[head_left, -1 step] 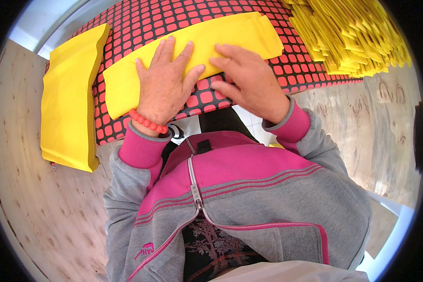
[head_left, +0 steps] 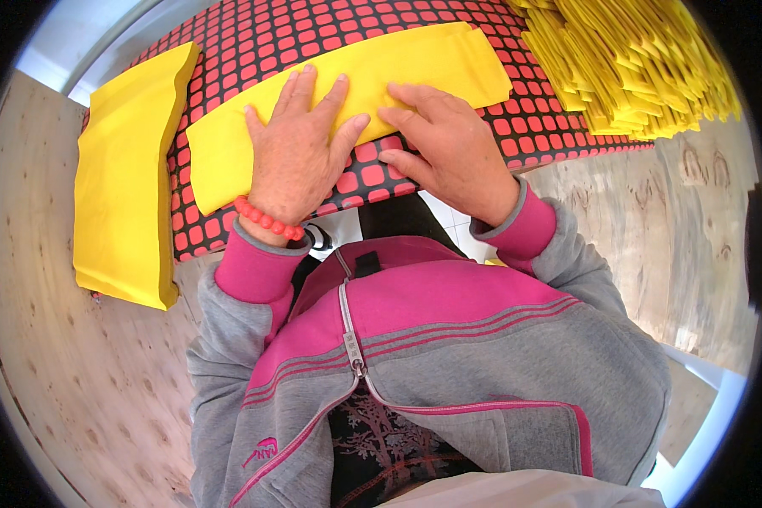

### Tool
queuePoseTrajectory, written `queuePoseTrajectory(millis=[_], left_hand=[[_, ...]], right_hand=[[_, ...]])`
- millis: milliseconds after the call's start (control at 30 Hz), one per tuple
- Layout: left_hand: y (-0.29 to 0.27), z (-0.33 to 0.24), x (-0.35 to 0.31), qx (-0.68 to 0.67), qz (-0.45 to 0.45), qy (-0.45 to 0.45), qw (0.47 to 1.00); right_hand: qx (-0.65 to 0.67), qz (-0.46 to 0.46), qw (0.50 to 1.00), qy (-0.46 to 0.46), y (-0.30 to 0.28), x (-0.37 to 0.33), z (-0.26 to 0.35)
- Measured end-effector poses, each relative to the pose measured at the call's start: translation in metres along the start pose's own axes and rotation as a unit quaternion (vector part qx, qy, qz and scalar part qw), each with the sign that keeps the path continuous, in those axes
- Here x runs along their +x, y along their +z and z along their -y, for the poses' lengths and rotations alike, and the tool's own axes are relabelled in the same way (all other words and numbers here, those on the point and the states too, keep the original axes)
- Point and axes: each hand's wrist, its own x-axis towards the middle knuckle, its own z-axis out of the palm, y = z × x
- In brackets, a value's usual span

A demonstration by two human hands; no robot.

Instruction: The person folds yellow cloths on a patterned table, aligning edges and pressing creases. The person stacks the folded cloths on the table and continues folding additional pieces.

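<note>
A long folded piece of yellow fabric (head_left: 398, 68) lies flat across a red-and-black patterned cloth. My left hand (head_left: 299, 144), with a red bead bracelet at the wrist, rests on its left half, palm down with the fingers spread. Farther right, my right hand (head_left: 449, 140) has its fingertips on the fabric's near edge. Its thumb is apart from the fingers, over the patterned cloth, and it grips nothing. Both palms are hidden from above.
Left of the hands lies a stack of folded yellow fabric (head_left: 127, 178), overhanging the near edge. A tall pile of yellow folded pieces (head_left: 635, 68) stands at the far right. The patterned cloth (head_left: 203, 224) covers the work surface, with bare plywood (head_left: 102, 372) on either side.
My right hand has shifted very slightly toward me. The left hand and the yellow fabric are where they were.
</note>
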Motion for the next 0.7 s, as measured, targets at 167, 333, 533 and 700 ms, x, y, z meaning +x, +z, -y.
queuePoseTrajectory(millis=[167, 333, 533, 700], left_hand=[[0.003, -0.003, 0.002, -0.002, -0.008, -0.023, 1.000], [0.002, -0.005, 0.001, 0.009, -0.012, -0.022, 1.000], [0.002, -0.004, 0.002, 0.012, -0.010, -0.021, 1.000], [0.002, -0.004, 0.001, 0.007, -0.010, -0.026, 1.000]], right_hand=[[0.004, 0.115, 0.987, 0.112, -0.015, -0.011, 0.007], [-0.053, -0.010, 0.995, 0.079, -0.023, -0.011, -0.016], [-0.131, 0.000, 0.986, 0.105, -0.034, -0.029, -0.037], [-0.118, 0.037, 0.976, 0.181, -0.045, -0.033, -0.040]])
